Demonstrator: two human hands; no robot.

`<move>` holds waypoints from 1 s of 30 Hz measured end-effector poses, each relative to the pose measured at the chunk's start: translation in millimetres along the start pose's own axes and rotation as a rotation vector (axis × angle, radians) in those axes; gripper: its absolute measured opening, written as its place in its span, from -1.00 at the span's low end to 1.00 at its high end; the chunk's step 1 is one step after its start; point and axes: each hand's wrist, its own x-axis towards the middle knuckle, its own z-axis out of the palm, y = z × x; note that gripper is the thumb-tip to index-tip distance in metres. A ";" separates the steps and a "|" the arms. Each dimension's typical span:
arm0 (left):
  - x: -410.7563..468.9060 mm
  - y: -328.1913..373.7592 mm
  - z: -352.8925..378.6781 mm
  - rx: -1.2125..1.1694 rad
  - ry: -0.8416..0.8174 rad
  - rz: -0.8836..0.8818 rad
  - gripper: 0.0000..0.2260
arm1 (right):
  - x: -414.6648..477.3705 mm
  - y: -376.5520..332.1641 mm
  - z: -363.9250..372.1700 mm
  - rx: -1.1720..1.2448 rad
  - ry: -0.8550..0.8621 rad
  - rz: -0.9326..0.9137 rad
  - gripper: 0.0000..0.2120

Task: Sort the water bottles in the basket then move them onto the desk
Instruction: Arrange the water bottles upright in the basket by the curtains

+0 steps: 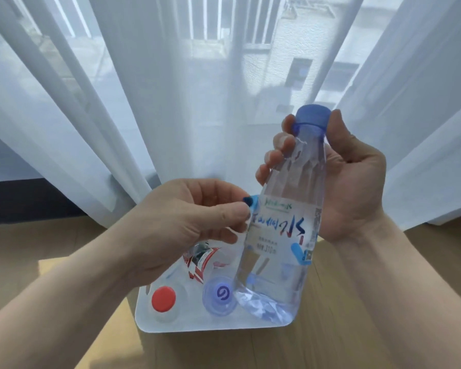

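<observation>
My right hand point(349, 182) grips a clear water bottle point(285, 217) with a blue cap around its neck and shoulder, holding it upright above the white basket point(218, 326). My left hand point(186, 222) pinches the edge of that bottle's label between thumb and fingers. In the basket stand a bottle with a red cap point(163, 299) and a bottle with a pale blue cap point(221, 293). A bottle with a red and white label point(197, 262) shows partly behind my left hand.
The basket stands on a wooden floor point(357, 328). White sheer curtains point(144, 102) hang close behind it across a window. A dark baseboard point(24, 201) runs at the left. No desk is in view.
</observation>
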 end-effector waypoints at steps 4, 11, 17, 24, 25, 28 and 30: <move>-3.9 11.1 -14.1 -0.053 0.128 0.029 -0.93 | -0.3 -7.5 3.2 -0.340 0.168 -0.119 -0.71; 5.8 8.1 -50.3 0.209 0.510 0.052 -0.94 | 4.6 1.2 -4.3 -1.001 0.553 -0.449 -0.85; 37.2 -38.9 -65.0 1.030 0.606 0.086 -0.94 | -8.9 2.6 -13.7 -1.384 0.508 -0.338 -0.80; 55.0 -70.9 -67.2 1.205 0.506 -0.026 -0.83 | -22.2 7.1 -37.0 -1.544 0.440 -0.020 -0.66; 55.8 -69.8 -66.4 1.230 0.495 -0.034 -0.82 | -22.5 7.0 -39.3 -1.553 0.434 -0.014 -0.67; 55.5 -63.6 -65.3 1.279 0.489 -0.045 -0.84 | -25.1 9.4 -44.9 -1.606 0.401 0.042 -0.72; 54.3 -55.8 -65.4 1.288 0.509 -0.033 -0.85 | -26.6 14.3 -49.8 -1.685 0.372 0.104 -0.73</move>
